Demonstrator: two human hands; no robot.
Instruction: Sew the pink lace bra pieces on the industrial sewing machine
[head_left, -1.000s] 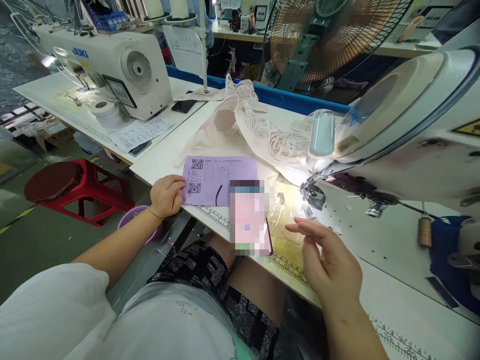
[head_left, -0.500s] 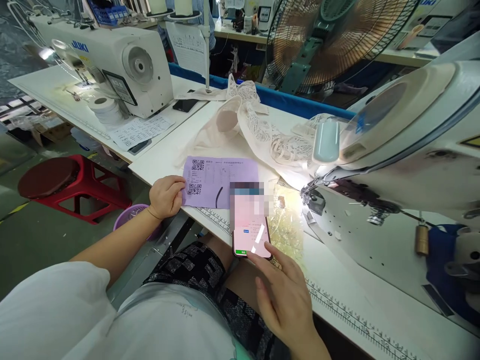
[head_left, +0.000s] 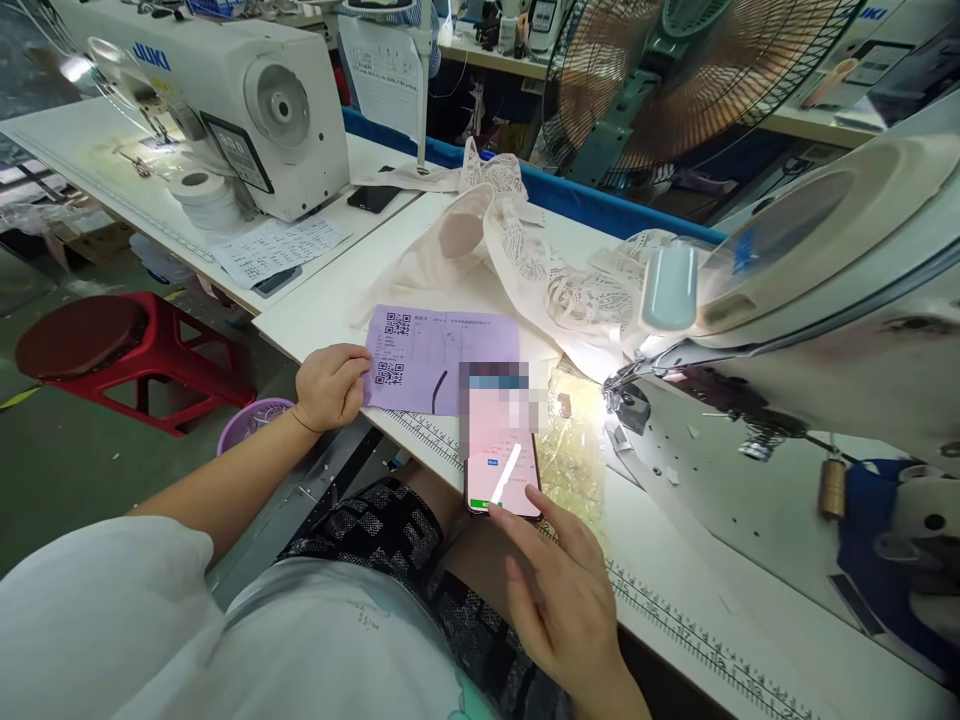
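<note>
Two hands at the phone: from where I stand, clock centred on the lit phone (head_left: 495,445), the right hand (head_left: 562,590) is nearest me, at five o'clock; the left hand (head_left: 330,388) sits toward ten.
Right grip: loose, fingers spread and holding nothing, two fingertips at the phone's lower end; whether they press, I can't tell.
Phone: screen up at the counter's near edge, overlapping the lower corner of the purple sheet (head_left: 431,345); its upper screen is blurred out.
Left grip: closed, thumb and fingers pinching the sheet's nine o'clock edge.
Purple sheet: flat on the white counter (head_left: 319,330) at eleven, two QR codes on its left side and one black pen stroke.
Yellow patch (head_left: 577,440): beside the phone at three, shiny.
Basket and stool: purple basket (head_left: 259,412) at nine on the floor, red stool (head_left: 135,350) beyond it.
Lacy cloth (head_left: 517,250): pale, heaped at twelve, running toward the near sewing machine (head_left: 847,300) at two.
Black phone (head_left: 373,198): lying at eleven.
JUKI machine (head_left: 225,100): farther, between ten and eleven, white cone (head_left: 199,205) beside it.
Fan (head_left: 701,90): large, caged, at one.
</note>
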